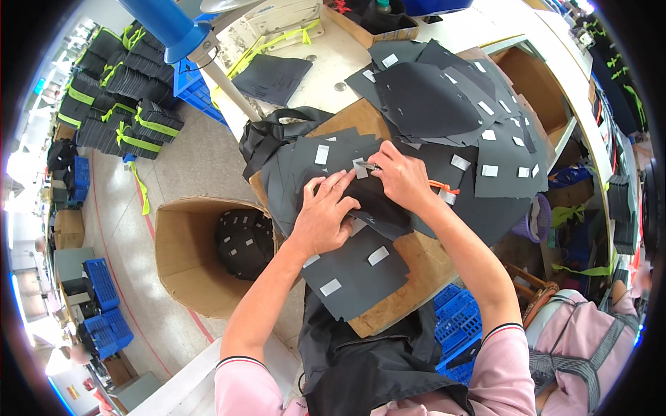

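Note:
My left hand presses flat on a black fabric piece lying on a cardboard board. My right hand grips a small cutter with an orange handle. Its metal tip touches a white label on the fabric, just beyond my left fingertips. More black pieces with white labels lie stacked under and around both hands.
A spread pile of black labelled pieces covers the table behind. An open cardboard box with black pieces stands at the left. Strapped black bundles and blue crates sit on the floor. Black cloth drapes over my lap.

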A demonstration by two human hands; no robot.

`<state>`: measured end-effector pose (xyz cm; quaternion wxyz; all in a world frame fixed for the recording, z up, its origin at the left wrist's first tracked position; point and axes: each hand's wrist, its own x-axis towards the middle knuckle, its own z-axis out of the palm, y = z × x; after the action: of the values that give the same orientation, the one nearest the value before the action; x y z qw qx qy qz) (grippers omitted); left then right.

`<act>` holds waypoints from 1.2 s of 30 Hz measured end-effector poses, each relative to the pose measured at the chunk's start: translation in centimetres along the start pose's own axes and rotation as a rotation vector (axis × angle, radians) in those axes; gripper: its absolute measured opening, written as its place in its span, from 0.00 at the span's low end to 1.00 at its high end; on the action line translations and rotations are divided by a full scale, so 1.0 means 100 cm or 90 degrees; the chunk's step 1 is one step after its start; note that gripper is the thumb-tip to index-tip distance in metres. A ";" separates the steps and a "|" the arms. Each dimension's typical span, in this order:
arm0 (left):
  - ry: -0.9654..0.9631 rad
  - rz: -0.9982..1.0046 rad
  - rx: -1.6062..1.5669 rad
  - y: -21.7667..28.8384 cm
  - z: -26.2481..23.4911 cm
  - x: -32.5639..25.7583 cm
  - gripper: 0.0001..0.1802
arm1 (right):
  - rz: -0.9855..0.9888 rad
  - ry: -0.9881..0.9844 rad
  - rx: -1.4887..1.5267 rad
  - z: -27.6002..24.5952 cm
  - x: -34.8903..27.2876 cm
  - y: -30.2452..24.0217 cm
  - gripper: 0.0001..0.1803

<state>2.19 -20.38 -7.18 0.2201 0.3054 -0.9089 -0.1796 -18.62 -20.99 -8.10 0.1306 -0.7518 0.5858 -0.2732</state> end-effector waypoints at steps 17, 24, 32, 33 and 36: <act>-0.001 -0.002 -0.002 0.000 0.001 -0.003 0.18 | 0.009 0.031 0.017 0.004 -0.002 -0.001 0.11; 0.003 0.006 -0.002 -0.002 -0.001 -0.002 0.18 | 0.178 0.008 0.402 0.007 0.002 0.020 0.14; 0.014 0.057 0.019 0.002 0.000 0.003 0.19 | 0.158 0.081 0.046 0.021 0.020 -0.004 0.07; 0.015 0.058 0.012 0.005 0.001 0.003 0.19 | 0.134 0.086 0.037 0.032 0.023 0.004 0.08; -0.001 0.046 0.023 0.018 -0.017 0.005 0.17 | 0.252 0.007 0.177 0.019 0.032 0.002 0.13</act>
<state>1.81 -19.67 -4.72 0.2206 0.2763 -0.9224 -0.1556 -17.14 -24.29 -8.94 0.2807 -0.5956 0.6794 -0.3239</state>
